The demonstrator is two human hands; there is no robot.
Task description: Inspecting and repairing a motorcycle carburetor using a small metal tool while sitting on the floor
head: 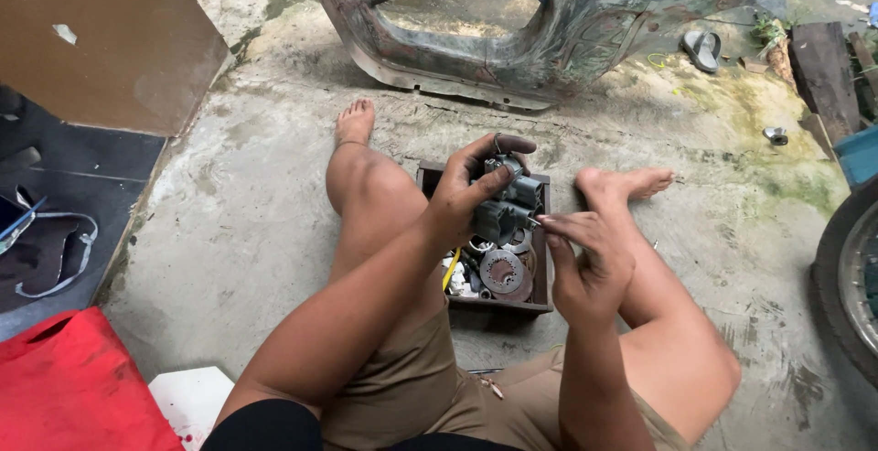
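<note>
I sit on a concrete floor with bare legs spread. My left hand [468,190] grips a grey metal engine part [508,202], holding it above a small dark wooden box [543,268]. My right hand [585,254] is beside the part on its right, thumb and fingertips pinched together at a small pin or screw on the part's side. The box sits between my legs and holds several metal parts, among them a round disc [503,273], a ring and a yellow wire [450,268].
A worn scooter body shell [549,30] stands ahead. A sandal [702,48] lies at the far right, with dark planks [823,71] and a blue container [860,154] beyond. A wheel [851,277] is at the right edge. Red cloth [73,387] and a white block [187,401] lie at the lower left.
</note>
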